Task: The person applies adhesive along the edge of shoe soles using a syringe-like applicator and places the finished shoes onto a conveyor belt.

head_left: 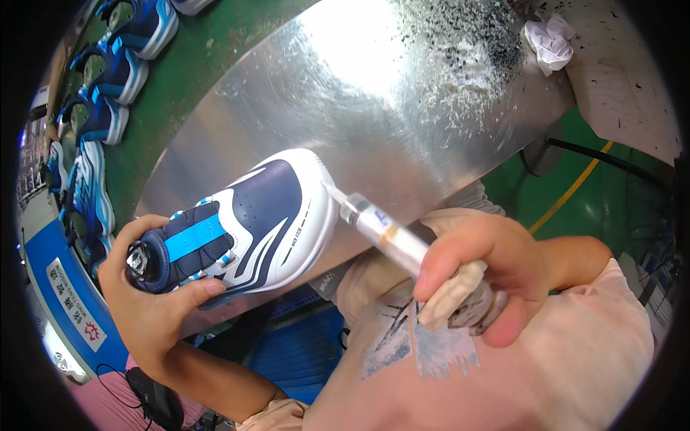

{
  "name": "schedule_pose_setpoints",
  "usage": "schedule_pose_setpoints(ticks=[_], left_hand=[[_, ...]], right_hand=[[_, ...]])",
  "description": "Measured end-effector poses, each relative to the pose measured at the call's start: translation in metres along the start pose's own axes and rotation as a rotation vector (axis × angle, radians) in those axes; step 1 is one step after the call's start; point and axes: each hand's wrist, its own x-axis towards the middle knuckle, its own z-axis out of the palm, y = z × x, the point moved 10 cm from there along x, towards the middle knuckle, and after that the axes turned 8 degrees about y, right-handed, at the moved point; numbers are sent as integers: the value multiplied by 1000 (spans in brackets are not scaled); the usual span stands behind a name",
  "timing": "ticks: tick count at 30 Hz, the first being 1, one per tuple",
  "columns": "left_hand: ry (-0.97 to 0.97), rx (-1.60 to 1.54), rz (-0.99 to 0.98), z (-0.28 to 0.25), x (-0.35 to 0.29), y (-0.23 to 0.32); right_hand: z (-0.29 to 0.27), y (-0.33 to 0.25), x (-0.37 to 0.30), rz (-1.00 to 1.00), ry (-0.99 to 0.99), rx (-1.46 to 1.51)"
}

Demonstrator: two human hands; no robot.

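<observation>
My left hand (pixel 154 309) is closed around the collar end of a navy, white and bright-blue sports shoe (pixel 262 197), its toe turned up and to the right. Out of the shoe's opening shows a black insert (pixel 144 260) with a shiny round end. In my right hand (pixel 503 258) is a clear syringe (pixel 388 235) with a dark ring near its narrow pale tip. Whitish, crumpled material (pixel 454 294) is bunched around its back end under my fingers. The tip meets the white edge of the toe; whether it presses on it I cannot tell.
Beneath the shoe lies a shiny metal tabletop (pixel 237 108), with black and white shavings (pixel 467 65) heaped at the far side. A crumpled white tissue (pixel 550 43) lies at far right. Similar blue shoes (pixel 100 115) line a green surface (pixel 190 57) on the left.
</observation>
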Motion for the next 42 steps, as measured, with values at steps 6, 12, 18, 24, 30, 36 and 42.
schedule_pose_setpoints(ticks=[6, 12, 18, 24, 30, 36, 42], left_hand=[[-97, -149, -47, -9, 19, -19], [575, -763, -148, -132, 10, -96], [886, 445, -362, -190, 51, -115], [807, 485, -266, -197, 132, -113], [762, -45, -338, -224, 166, -168], [1030, -55, 114, -282, 199, -81], [669, 190, 468, -202, 339, 70]], right_hand=[[-9, -19, 1, -91, 34, -137], [-60, -67, 24, -372, 343, -553], [-91, -52, 21, -411, 505, -1108], [-85, -57, 12, -490, 393, -1365], [-91, -46, 13, -431, 268, -1427], [-92, -54, 21, -426, 234, -1381], [-113, -37, 7, -392, 213, -1391]])
